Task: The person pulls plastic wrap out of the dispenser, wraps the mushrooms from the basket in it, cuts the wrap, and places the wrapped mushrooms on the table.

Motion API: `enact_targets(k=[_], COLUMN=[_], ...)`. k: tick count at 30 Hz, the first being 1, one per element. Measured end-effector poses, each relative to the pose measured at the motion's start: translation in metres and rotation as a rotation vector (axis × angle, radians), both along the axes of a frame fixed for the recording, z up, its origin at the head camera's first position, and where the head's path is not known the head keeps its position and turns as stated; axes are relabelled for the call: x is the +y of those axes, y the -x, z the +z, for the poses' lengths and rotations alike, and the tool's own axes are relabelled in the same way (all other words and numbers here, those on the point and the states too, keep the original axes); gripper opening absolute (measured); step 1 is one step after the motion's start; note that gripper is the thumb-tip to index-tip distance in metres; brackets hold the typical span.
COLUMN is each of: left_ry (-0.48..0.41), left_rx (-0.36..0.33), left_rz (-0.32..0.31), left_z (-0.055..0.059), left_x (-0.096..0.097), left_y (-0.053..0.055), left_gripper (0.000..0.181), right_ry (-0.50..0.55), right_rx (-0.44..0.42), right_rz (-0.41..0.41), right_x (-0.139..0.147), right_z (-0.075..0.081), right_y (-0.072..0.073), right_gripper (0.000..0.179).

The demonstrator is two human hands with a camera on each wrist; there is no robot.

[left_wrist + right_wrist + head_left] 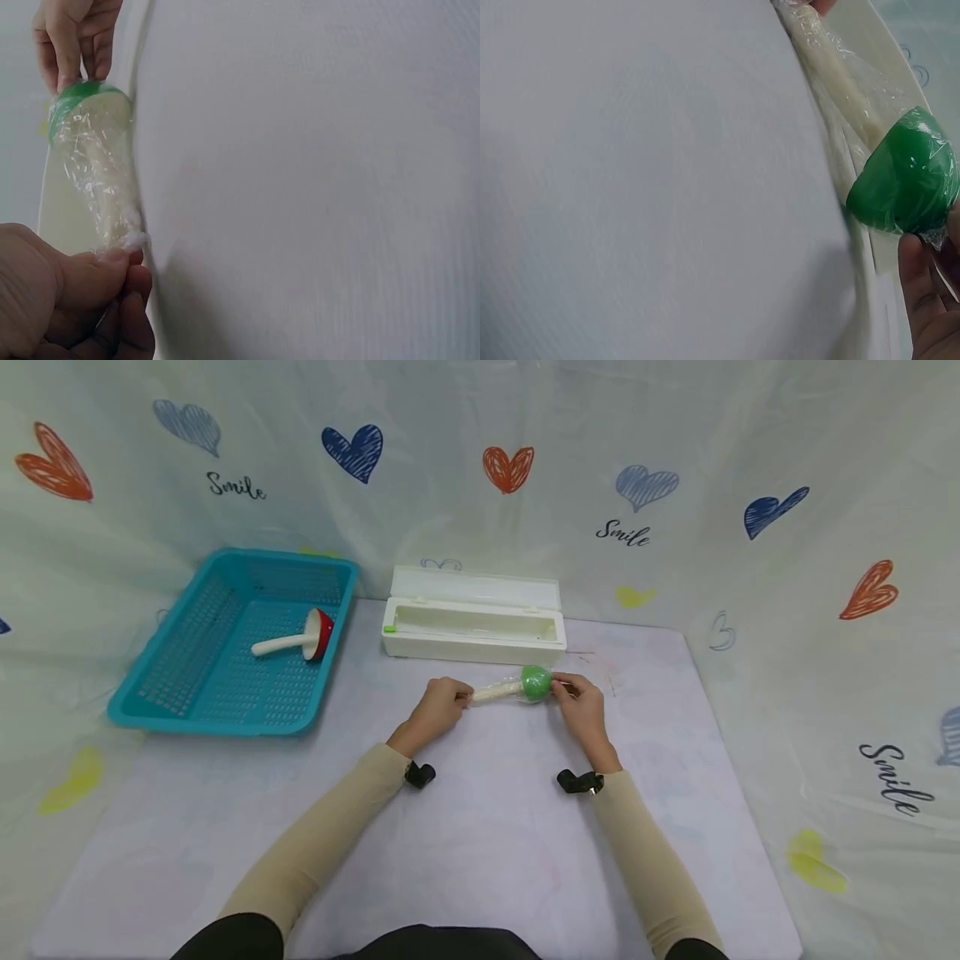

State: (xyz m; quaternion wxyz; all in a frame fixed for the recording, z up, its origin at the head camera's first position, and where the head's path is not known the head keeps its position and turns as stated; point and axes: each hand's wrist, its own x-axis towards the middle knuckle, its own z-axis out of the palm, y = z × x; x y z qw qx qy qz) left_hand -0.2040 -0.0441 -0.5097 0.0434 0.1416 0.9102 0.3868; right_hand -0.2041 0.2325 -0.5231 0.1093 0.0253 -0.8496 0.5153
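Observation:
Between the two hands is a toy mushroom (536, 683) with a green cap and a pale stem, wrapped in clear plastic film. My left hand (438, 708) pinches the film at the stem end; in the left wrist view the thumb (97, 274) presses it against the fingers. At the cap end my right hand (582, 708) pinches the film with thumb and fingertips. The right wrist view shows the green cap (907, 176) with a bunched bit of film at those fingertips. The mushroom lies sideways, its cap to the right.
Just behind the hands stands a long white box (474, 648) with its lid (476, 585) raised and a small green piece at its left. To the left, a blue basket (217, 727) contains a red-capped toy mushroom (318, 635). A white printed curtain (450, 410) hangs behind the table.

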Motion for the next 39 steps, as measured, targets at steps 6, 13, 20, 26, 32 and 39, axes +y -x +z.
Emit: enact_targets(k=[6, 13, 20, 26, 32, 39], left_ry=[-0.023, 0.000, -0.070, -0.080, -0.082, -0.022], left_rx=[-0.002, -0.005, -0.074, -0.117, -0.129, -0.154], left_rz=[-0.017, -0.001, -0.074, -0.085, -0.144, -0.255], left_z=[-0.005, -0.003, -0.001, 0.003, 0.001, 0.005], left_x=[0.022, 0.045, 0.069, 0.088, 0.101, 0.121], left_y=[0.006, 0.015, 0.024, 0.027, 0.033, 0.034], left_gripper=[0.015, 0.004, 0.020, 0.033, 0.041, 0.050], right_ry=[-0.008, -0.017, -0.104, -0.120, -0.159, -0.214], right_rx=[-0.005, -0.003, 0.009, -0.026, -0.062, -0.113], right_rz=[-0.051, -0.123, -0.203, -0.205, -0.205, -0.226], right_x=[0.020, 0.039, 0.053, 0.065, 0.077, 0.093], right_z=[0.005, 0.007, 0.009, 0.010, 0.015, 0.021], right_y=[0.000, 0.000, 0.008, 0.014, 0.022, 0.032], right_gripper=[0.023, 0.023, 0.028, 0.036, 0.044, 0.050])
